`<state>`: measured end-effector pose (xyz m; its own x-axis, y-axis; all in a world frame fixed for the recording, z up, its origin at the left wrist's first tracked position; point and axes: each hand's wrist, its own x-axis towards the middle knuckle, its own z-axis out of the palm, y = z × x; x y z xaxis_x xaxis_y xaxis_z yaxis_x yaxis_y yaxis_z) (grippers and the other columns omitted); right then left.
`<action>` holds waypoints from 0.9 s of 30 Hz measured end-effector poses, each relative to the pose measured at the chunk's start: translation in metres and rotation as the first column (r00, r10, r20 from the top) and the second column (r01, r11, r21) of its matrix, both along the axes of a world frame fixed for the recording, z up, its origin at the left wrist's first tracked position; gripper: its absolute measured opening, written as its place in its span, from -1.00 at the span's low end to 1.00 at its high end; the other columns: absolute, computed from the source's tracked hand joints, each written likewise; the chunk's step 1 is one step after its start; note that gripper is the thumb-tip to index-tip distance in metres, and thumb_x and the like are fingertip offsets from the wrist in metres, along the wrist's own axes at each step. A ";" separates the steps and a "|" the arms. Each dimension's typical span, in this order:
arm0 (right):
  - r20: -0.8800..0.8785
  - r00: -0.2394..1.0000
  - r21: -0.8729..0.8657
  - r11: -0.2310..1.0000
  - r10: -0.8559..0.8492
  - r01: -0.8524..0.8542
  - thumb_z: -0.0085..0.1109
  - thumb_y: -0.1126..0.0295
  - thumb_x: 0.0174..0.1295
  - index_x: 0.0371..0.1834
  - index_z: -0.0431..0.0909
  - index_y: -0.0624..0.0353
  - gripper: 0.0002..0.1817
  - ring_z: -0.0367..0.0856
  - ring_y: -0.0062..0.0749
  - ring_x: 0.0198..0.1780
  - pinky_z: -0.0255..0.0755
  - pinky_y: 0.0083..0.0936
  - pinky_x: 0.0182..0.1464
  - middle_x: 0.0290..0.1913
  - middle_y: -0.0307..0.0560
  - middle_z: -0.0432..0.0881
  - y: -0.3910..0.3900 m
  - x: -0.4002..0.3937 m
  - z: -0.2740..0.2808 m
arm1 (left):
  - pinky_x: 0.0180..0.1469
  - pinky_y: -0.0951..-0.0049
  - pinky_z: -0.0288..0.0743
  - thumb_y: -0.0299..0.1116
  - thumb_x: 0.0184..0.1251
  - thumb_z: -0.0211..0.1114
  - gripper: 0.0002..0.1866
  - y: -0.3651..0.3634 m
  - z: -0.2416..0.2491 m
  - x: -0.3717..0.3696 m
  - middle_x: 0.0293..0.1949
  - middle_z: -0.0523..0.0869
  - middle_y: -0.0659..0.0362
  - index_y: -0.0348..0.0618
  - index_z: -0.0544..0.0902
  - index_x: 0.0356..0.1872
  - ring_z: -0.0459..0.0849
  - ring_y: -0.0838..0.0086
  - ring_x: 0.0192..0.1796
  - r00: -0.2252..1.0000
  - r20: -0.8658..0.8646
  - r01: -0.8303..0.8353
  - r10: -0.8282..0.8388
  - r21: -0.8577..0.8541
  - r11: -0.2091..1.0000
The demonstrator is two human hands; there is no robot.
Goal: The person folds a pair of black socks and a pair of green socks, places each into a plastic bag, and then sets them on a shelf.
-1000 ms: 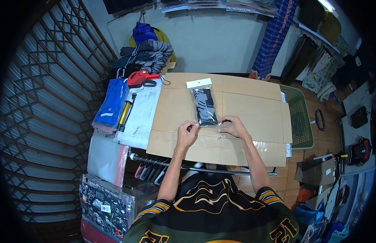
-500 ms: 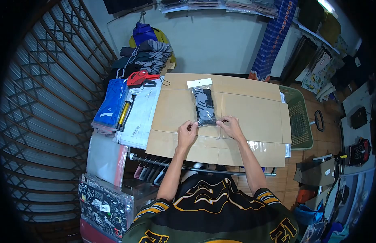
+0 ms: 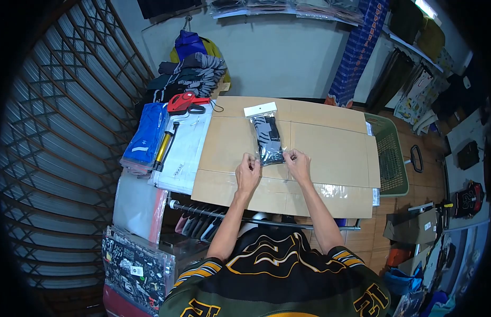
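Note:
A clear plastic bag (image 3: 267, 138) with a white header card (image 3: 260, 109) lies on the cardboard sheet. Inside it is a folded grey and black patterned cloth item. At the bag's near left corner, my left hand (image 3: 248, 170) pinches the plastic between thumb and fingers. My right hand (image 3: 298, 164) does likewise at the near right corner, fingers closed on the film.
Flat cardboard (image 3: 325, 150) covers the table. On its left are a red and black label gun (image 3: 187, 103), a yellow and black hand pump (image 3: 163, 147) and blue packed clothes (image 3: 146, 134). A green basket (image 3: 392, 153) stands at the right, and a metal rail (image 3: 245, 217) runs below the near edge.
My left hand has shifted slightly right and up along the bag's near edge. My right hand and the bag's near end have moved only a little.

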<state>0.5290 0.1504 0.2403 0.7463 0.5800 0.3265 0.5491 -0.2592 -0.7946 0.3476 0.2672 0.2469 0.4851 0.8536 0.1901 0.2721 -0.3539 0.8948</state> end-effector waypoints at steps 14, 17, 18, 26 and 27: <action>-0.006 0.989 -0.022 0.989 -0.145 0.145 0.57 0.25 0.23 -0.10 0.74 0.20 -0.69 0.73 0.03 -0.23 0.58 -0.05 -0.11 -0.26 0.11 0.75 0.002 -0.014 0.002 | 0.10 0.08 0.57 -0.52 0.38 0.39 -0.71 -0.007 0.009 -0.001 -0.11 0.71 0.00 -0.20 0.80 0.09 0.68 0.05 0.03 0.989 -0.038 0.146 -0.141 0.296 0.944; 0.128 0.988 0.051 0.995 -0.090 0.084 0.63 0.28 0.17 0.20 0.67 0.12 -0.47 0.66 0.15 0.20 0.56 0.07 0.17 0.13 0.17 0.72 -0.009 -0.031 0.022 | 0.08 0.17 0.61 -0.57 0.32 0.47 -0.71 -0.002 0.000 0.000 -0.10 0.70 0.00 -0.23 0.81 0.06 0.69 0.10 0.00 0.990 0.019 0.133 -0.142 0.259 0.957; 0.198 0.980 0.039 0.999 -0.033 0.026 0.65 0.31 0.14 0.27 0.64 0.09 -0.40 0.58 0.20 0.32 0.52 0.12 0.27 0.24 0.19 0.66 -0.014 -0.036 0.029 | 0.07 0.21 0.62 -0.59 0.30 0.50 -0.71 -0.002 0.003 0.000 -0.09 0.69 0.00 -0.24 0.82 0.04 0.70 0.12 -0.01 0.989 0.029 0.135 -0.146 0.243 0.961; 0.322 0.911 -0.049 0.965 0.258 -0.256 0.66 0.47 -0.05 0.03 0.80 0.03 -0.52 0.44 0.18 0.55 0.35 0.10 0.57 0.46 0.07 0.62 -0.023 -0.013 0.037 | 0.47 0.06 0.43 -0.51 0.32 0.56 -0.74 0.002 0.028 -0.014 0.29 0.65 -0.07 -0.19 0.85 0.02 0.56 0.03 0.38 0.957 0.080 0.248 -0.279 0.273 0.930; 0.258 0.920 -0.002 0.953 0.294 -0.304 0.66 0.47 -0.04 -0.03 0.82 0.06 -0.57 0.45 0.15 0.54 0.35 0.08 0.57 0.44 0.05 0.65 -0.024 -0.009 0.048 | 0.54 0.02 0.37 -0.50 0.33 0.56 -0.75 0.004 0.037 -0.015 0.36 0.64 -0.07 -0.18 0.85 0.02 0.52 0.00 0.45 0.953 0.087 0.253 -0.291 0.303 0.919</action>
<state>0.5201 0.1264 0.2888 0.4305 0.7470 0.5065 0.7796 -0.0249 -0.6258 0.3325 0.2716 0.2840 0.6461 0.5926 0.4810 0.0197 -0.6429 0.7657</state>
